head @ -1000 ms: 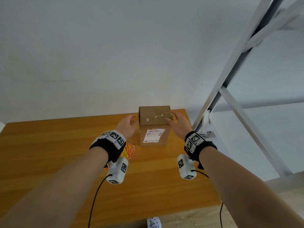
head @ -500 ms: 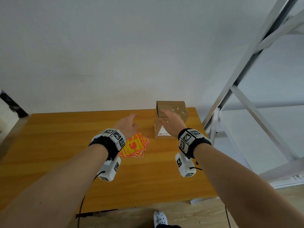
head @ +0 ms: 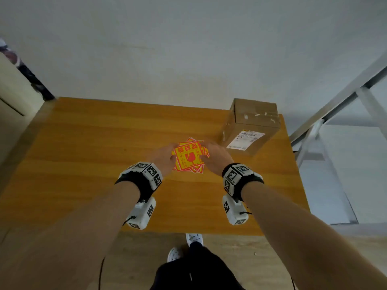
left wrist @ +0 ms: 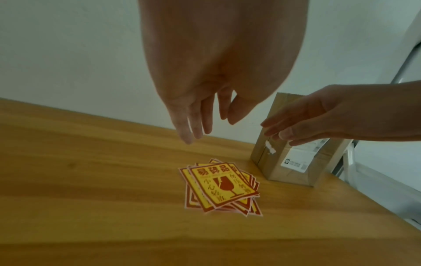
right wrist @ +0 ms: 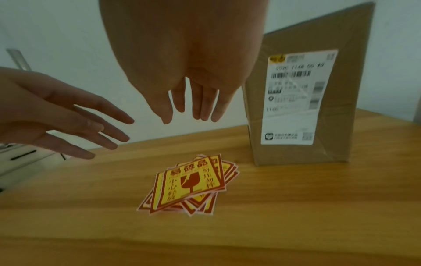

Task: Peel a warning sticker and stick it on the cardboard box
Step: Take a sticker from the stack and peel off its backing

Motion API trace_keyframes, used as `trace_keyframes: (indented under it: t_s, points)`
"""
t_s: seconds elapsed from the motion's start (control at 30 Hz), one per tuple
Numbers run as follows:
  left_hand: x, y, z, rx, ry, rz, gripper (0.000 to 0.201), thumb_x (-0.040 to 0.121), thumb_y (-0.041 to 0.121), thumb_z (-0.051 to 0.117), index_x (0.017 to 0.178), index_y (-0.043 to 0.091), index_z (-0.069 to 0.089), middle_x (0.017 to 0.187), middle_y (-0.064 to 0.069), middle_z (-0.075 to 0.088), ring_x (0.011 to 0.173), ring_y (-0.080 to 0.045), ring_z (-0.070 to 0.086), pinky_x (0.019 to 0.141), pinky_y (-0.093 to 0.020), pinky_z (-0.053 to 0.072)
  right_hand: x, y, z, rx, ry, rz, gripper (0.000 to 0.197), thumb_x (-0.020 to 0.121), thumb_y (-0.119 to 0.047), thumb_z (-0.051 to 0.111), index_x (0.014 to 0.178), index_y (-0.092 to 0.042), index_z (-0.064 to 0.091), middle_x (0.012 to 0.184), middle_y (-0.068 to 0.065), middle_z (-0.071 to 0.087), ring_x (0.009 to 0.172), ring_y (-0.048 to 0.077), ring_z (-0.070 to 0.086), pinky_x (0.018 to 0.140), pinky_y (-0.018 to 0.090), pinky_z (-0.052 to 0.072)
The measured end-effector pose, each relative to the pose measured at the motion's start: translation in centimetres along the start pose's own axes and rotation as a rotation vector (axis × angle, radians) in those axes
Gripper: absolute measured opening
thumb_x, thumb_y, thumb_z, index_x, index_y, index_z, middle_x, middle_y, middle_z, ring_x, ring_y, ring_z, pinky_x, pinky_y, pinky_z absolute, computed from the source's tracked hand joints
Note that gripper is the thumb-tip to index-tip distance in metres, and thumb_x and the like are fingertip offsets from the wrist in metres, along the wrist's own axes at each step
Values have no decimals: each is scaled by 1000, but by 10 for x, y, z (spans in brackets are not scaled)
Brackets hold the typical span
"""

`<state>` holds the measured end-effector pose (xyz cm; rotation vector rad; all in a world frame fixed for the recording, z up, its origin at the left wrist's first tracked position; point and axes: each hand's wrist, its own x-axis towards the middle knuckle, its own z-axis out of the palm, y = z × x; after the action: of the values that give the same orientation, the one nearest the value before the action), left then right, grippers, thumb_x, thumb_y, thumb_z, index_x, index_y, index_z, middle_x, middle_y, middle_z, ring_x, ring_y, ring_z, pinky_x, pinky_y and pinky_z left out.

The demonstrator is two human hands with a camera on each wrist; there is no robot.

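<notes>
A loose stack of yellow and red warning stickers (head: 189, 157) (left wrist: 222, 187) (right wrist: 191, 184) lies on the wooden table (head: 104, 147), each printed with a broken-glass symbol. Right of it stands the brown cardboard box (head: 251, 126) (left wrist: 296, 162) (right wrist: 307, 100) with a white shipping label on its near face. My left hand (head: 165, 156) (left wrist: 200, 118) hovers above the stack's left side, fingers straight and holding nothing. My right hand (head: 213, 156) (right wrist: 193, 106) hovers above its right side, fingers straight, also holding nothing. In both wrist views a clear gap shows between fingers and stickers.
The box sits at the table's far right corner, close to the wall (head: 188, 49). A grey metal frame (head: 335, 114) rises just beyond the table's right edge. A pale cabinet (head: 12, 105) stands left of the table. Bare wood spreads left of the stickers.
Both hands have left the box and come down to the sticker stack, one on each side of it. The head view has swung left and down.
</notes>
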<state>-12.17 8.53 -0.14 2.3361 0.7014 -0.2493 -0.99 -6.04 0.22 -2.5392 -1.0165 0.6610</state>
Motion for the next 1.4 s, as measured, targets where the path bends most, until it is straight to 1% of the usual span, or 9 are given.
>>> trace_keyframes:
  t_s: [0.17,0.3,0.53,0.83,1.0,1.1,1.2,1.3,1.4]
  points:
    - [5,-12,14,-10,-40,-89,44,97,12,39,141,15,38,133,-14,58,99,-29,63,82,-38,50,24,8,26,-57,-107,-19,51,92,-23,53,140,-17,39,147,6,41,131,26,44,103,39,40]
    - [15,-21,28,-49,-78,-107,43,98,15,39,140,17,39,121,-14,65,56,-16,55,52,-28,45,44,14,44,-78,-170,-53,52,88,-19,58,138,-18,42,146,5,42,130,24,44,103,39,42]
    - [32,-32,46,-196,-116,-220,39,97,11,41,135,12,48,132,-13,59,88,-25,63,68,-34,53,71,28,61,-211,-236,-193,50,81,-14,68,128,-17,52,129,3,54,117,23,54,94,41,50]
    - [44,-33,48,-439,-109,-338,29,97,8,40,120,8,58,115,-15,66,80,-23,56,65,-33,48,77,34,68,-259,-207,-246,37,89,-10,56,125,-17,54,136,4,47,118,24,53,90,39,52]
    - [42,-33,44,-494,-108,-392,26,95,9,44,116,11,60,113,-13,67,97,-28,66,88,-46,54,74,35,64,-312,-214,-268,41,90,-1,53,130,-10,50,125,10,57,108,26,60,88,38,54]
    - [41,-29,38,-560,-76,-413,23,95,12,47,114,12,60,107,-12,69,85,-26,66,86,-47,54,69,33,55,-297,-194,-233,43,92,0,50,133,-11,46,115,11,64,103,28,63,84,38,55]
    - [41,-21,29,-626,-66,-424,22,96,17,48,114,9,59,94,-4,67,70,-15,60,71,-31,55,62,28,44,-230,-134,-225,39,95,-4,45,133,-13,48,112,12,67,95,27,65,76,32,53]
    - [41,-8,16,-675,-53,-405,14,97,16,47,105,11,58,83,0,63,61,-11,57,59,-20,49,55,21,31,-170,-79,-181,30,97,-6,38,122,-11,56,85,11,65,69,25,57,59,33,43]
    - [41,4,2,-704,-19,-372,6,95,14,51,94,9,55,73,-1,61,57,-12,54,56,-22,45,54,14,16,22,-11,-107,24,98,-15,38,109,-10,58,86,10,65,72,27,59,59,34,42]
